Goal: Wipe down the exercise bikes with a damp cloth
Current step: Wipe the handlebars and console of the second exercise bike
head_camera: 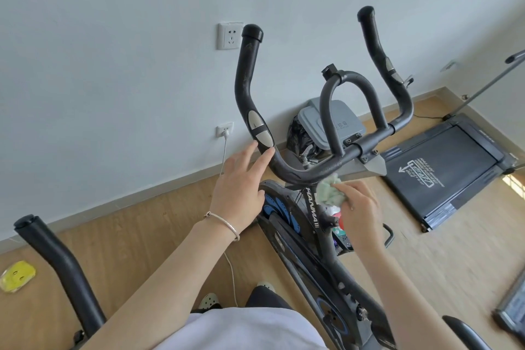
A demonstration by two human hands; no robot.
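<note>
A black exercise bike stands in front of me, its curved handlebar (309, 169) sweeping up into a left horn (245, 77) and a right horn (377, 45). My left hand (241, 185) reaches out with straight fingers, and the fingertips touch the left horn just below its silver sensor pads (260, 131). My right hand (360, 207) grips a crumpled pale green cloth (331, 190) held against the underside of the handlebar's middle stretch. The bike's frame (312, 210) carries white lettering, with a blue and black flywheel (279, 213) beside it.
A second bike's black handle (56, 258) rises at lower left. A treadmill (446, 167) lies on the wooden floor at right. A grey bin (332, 122) stands against the wall behind the bike. A white cable (230, 270) runs from a wall socket (225, 130) across the floor. A yellow object (17, 275) lies far left.
</note>
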